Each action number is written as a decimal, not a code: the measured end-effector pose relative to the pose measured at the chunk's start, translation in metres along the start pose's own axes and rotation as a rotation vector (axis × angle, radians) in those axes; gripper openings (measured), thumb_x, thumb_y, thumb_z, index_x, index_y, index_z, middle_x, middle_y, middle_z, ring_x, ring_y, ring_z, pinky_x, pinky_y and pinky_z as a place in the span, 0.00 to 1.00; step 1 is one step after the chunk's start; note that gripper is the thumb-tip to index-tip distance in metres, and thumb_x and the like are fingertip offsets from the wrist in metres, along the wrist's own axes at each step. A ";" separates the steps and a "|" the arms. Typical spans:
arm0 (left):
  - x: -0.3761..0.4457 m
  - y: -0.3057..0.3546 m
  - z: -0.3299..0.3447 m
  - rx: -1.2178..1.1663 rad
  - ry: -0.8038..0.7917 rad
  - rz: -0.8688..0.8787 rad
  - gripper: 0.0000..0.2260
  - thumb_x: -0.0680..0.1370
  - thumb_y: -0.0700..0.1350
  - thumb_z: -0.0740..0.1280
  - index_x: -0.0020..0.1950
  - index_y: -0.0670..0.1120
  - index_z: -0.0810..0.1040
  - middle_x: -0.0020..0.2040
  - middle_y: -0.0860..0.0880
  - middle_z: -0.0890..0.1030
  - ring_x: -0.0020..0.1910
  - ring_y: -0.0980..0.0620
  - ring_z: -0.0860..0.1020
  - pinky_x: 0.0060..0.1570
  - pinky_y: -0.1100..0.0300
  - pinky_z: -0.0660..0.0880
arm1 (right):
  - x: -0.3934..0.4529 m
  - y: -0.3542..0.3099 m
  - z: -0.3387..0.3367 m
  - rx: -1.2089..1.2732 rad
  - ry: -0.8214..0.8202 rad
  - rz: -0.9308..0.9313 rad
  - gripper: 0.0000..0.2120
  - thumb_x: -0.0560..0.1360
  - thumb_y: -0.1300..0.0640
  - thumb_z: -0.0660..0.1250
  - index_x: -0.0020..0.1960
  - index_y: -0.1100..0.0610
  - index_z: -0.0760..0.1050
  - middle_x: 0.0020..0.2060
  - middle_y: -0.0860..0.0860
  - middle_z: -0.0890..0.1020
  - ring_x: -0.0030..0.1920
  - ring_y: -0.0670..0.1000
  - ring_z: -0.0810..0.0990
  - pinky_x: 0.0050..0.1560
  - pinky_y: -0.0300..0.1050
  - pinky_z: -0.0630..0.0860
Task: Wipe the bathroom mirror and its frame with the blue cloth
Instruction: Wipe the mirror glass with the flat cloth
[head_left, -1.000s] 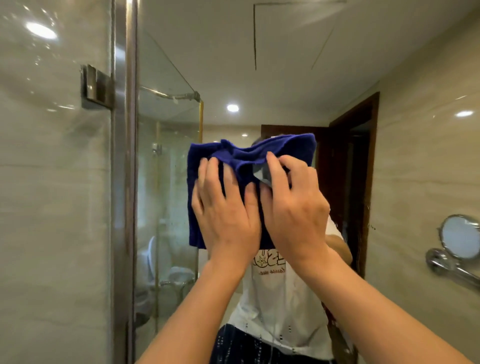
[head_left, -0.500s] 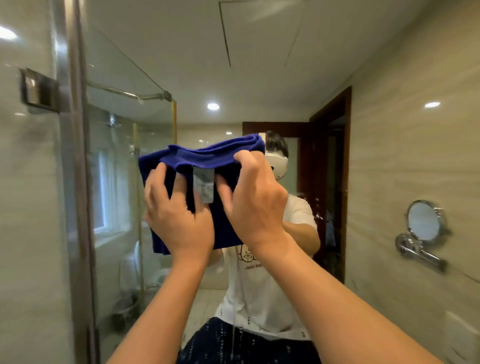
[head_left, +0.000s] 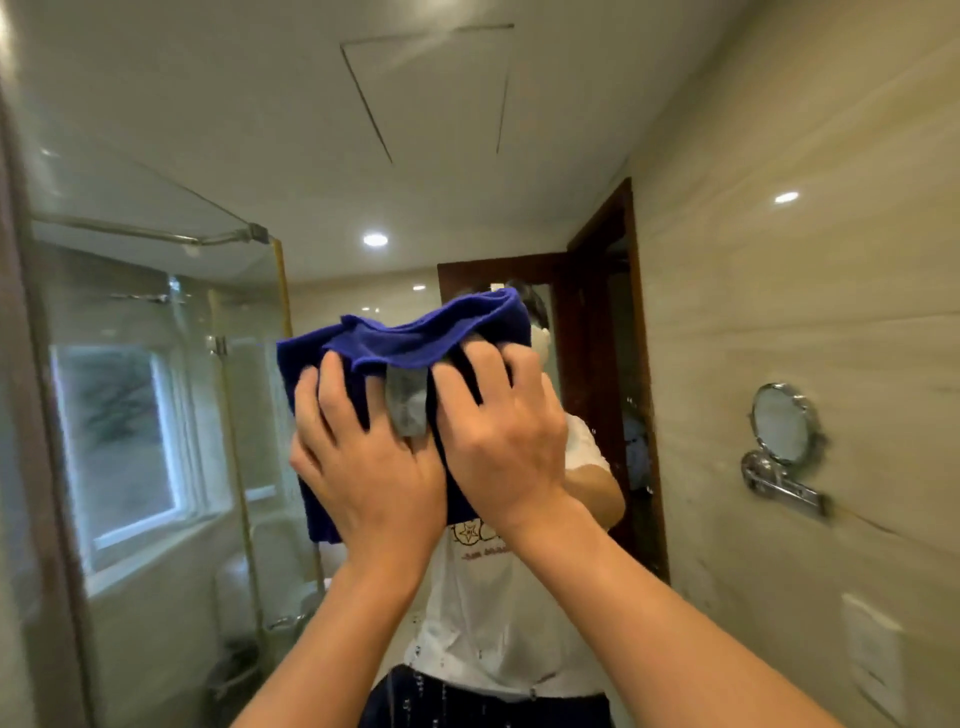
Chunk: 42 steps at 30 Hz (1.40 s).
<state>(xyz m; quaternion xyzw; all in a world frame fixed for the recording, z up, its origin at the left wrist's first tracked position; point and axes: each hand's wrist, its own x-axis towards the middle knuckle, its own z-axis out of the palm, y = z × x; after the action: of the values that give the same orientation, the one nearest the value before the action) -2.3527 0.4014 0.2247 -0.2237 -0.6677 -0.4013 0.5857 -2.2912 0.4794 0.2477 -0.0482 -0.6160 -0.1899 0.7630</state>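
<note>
While both hands press the blue cloth (head_left: 415, 338) flat against the bathroom mirror (head_left: 363, 130), the left hand (head_left: 363, 467) lies spread on the cloth's lower left part, its fingers straight and fanned upward, holding the fabric by pressure alone. The right hand (head_left: 504, 441) sits just beside it, touching it at the thumb side, with its fingers bent at the knuckles and the tips dug into the bunched upper edge of the cloth; whether they pinch a fold or only push on it cannot be told through the blur. Between the two hands a grey label (head_left: 408, 400) hangs down from the cloth. The cloth is folded and rumpled along its top, covering the reflected head of the person, whose white shirt (head_left: 493, 613) shows below in the glass. At the far left edge a dark strip of the mirror frame (head_left: 31, 415) runs top to bottom. Reflected in the glass are a shower screen (head_left: 244, 389), a window (head_left: 119, 441), a dark wooden door frame (head_left: 644, 364) and a round chrome shaving mirror (head_left: 782, 423) on the tiled wall.
</note>
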 end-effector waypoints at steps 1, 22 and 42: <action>0.001 0.009 0.001 0.028 -0.023 0.060 0.20 0.77 0.50 0.59 0.68 0.45 0.71 0.74 0.42 0.65 0.71 0.38 0.62 0.62 0.42 0.63 | -0.002 0.012 -0.005 -0.037 -0.010 0.011 0.05 0.77 0.61 0.66 0.47 0.57 0.81 0.50 0.56 0.83 0.48 0.58 0.78 0.42 0.51 0.75; -0.021 0.099 0.024 -0.023 -0.110 0.290 0.22 0.82 0.50 0.56 0.74 0.43 0.66 0.77 0.41 0.63 0.78 0.41 0.56 0.72 0.45 0.56 | -0.013 0.117 -0.050 -0.134 -0.202 0.026 0.17 0.78 0.55 0.60 0.62 0.62 0.77 0.61 0.60 0.78 0.66 0.61 0.72 0.70 0.54 0.64; -0.025 0.274 0.072 -0.092 -0.191 0.624 0.23 0.84 0.54 0.50 0.76 0.44 0.62 0.79 0.42 0.60 0.79 0.40 0.54 0.75 0.46 0.52 | -0.025 0.282 -0.100 -0.298 -0.028 0.291 0.21 0.77 0.54 0.57 0.65 0.63 0.74 0.64 0.59 0.76 0.67 0.58 0.71 0.68 0.52 0.66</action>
<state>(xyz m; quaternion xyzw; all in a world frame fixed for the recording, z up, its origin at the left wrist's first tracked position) -2.1801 0.6210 0.2758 -0.4801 -0.6001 -0.2094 0.6046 -2.1046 0.7143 0.2453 -0.2519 -0.5782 -0.1658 0.7581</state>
